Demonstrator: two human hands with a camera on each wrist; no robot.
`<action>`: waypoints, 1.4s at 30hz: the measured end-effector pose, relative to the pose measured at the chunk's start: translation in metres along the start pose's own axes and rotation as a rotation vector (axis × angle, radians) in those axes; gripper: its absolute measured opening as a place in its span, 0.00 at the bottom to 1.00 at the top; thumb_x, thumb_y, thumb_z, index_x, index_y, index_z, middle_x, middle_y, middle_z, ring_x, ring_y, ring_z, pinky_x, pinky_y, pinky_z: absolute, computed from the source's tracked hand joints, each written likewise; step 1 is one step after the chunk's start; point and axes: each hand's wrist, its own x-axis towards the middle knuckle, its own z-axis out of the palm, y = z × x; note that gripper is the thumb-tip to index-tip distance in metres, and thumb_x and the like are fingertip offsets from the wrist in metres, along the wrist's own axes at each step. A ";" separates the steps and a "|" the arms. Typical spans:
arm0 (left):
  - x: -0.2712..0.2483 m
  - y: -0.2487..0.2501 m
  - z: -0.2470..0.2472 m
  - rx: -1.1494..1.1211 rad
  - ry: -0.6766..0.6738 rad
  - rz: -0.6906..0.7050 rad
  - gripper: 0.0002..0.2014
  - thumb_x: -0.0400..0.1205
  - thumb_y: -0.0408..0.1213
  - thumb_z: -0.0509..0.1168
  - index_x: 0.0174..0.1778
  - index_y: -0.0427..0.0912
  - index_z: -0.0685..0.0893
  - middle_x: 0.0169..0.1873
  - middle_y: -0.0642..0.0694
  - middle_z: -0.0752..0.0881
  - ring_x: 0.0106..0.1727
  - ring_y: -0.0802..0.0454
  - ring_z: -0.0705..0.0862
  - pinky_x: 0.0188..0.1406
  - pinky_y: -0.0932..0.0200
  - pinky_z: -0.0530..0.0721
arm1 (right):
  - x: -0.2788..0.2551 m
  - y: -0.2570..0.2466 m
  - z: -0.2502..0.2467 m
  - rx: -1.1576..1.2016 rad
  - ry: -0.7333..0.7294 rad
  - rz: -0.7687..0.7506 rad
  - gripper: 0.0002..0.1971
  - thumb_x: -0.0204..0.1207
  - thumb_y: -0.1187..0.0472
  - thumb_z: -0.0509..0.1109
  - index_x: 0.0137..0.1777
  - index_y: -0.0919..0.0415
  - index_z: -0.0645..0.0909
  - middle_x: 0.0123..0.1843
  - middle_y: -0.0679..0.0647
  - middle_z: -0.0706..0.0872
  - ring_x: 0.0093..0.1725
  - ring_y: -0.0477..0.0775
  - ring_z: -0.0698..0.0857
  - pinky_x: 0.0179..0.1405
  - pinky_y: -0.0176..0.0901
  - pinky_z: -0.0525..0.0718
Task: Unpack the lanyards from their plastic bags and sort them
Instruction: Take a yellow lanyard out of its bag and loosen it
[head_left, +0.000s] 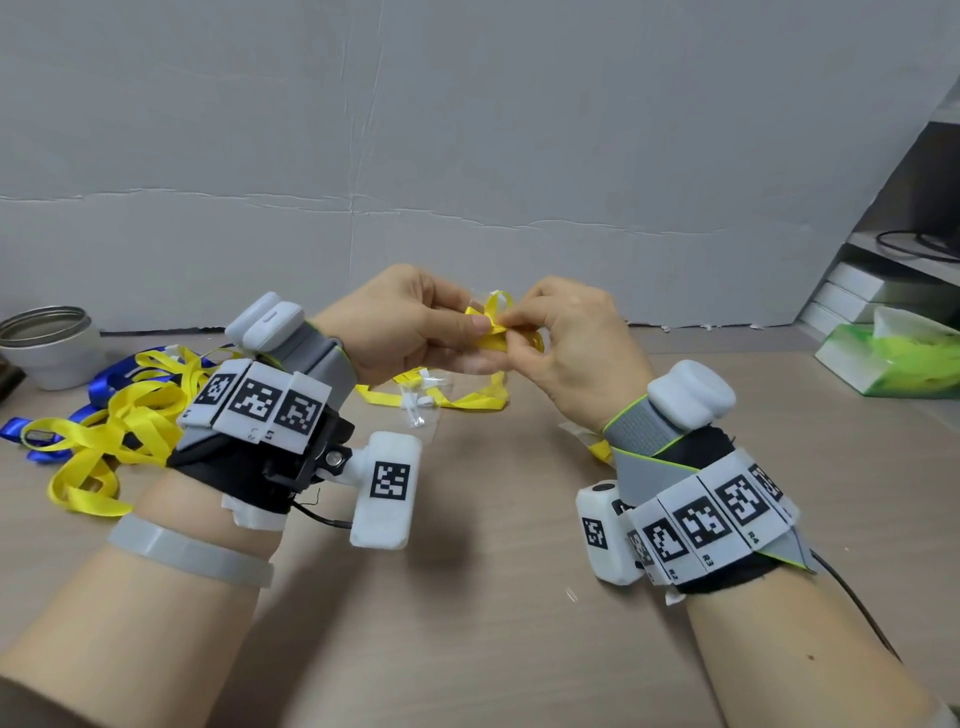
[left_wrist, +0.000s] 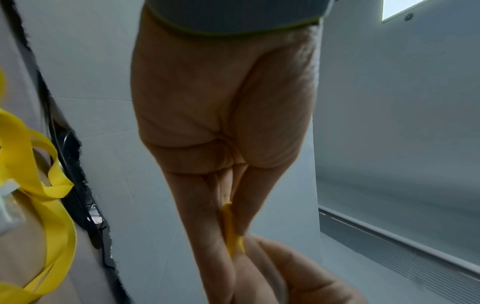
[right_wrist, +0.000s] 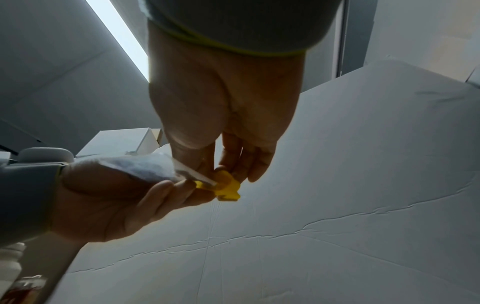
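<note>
While both hands are raised above the surface (head_left: 467, 597), I am pinching a folded yellow lanyard (head_left: 493, 325) between them. The left hand (head_left: 410, 322) is gripping the lanyard together with its clear plastic bag (right_wrist: 155, 166), thumb pressed against fingers. The right hand (head_left: 576, 343) is pinching the yellow fold at its fingertips (right_wrist: 228, 164), touching the left hand. Directly below the held lanyard, another yellow lanyard (head_left: 467, 397) with white clips is lying on the surface. Left of the held lanyard, a pile of yellow and blue lanyards (head_left: 114, 415) is resting beside a metal cup (head_left: 49, 345). Right of it, a green tissue pack (head_left: 898, 358) is sitting.
</note>
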 end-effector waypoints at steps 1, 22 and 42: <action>0.001 0.000 0.000 0.005 0.012 -0.006 0.16 0.80 0.24 0.65 0.61 0.17 0.79 0.51 0.28 0.89 0.50 0.38 0.91 0.49 0.56 0.90 | 0.000 0.000 0.001 0.001 0.000 0.002 0.11 0.69 0.60 0.69 0.47 0.59 0.91 0.39 0.56 0.83 0.41 0.60 0.81 0.44 0.47 0.76; 0.003 0.003 0.007 -0.065 0.081 0.046 0.09 0.84 0.20 0.59 0.53 0.26 0.84 0.44 0.32 0.91 0.49 0.40 0.92 0.50 0.56 0.90 | 0.000 -0.001 0.005 0.057 0.303 0.004 0.13 0.69 0.71 0.70 0.52 0.61 0.88 0.45 0.53 0.88 0.43 0.51 0.84 0.47 0.35 0.78; 0.003 0.001 0.009 0.077 0.080 0.023 0.10 0.83 0.19 0.62 0.59 0.20 0.82 0.45 0.33 0.90 0.42 0.46 0.91 0.42 0.59 0.90 | -0.004 -0.017 -0.003 0.285 -0.117 0.228 0.15 0.61 0.52 0.68 0.49 0.47 0.76 0.26 0.43 0.74 0.36 0.46 0.72 0.46 0.47 0.71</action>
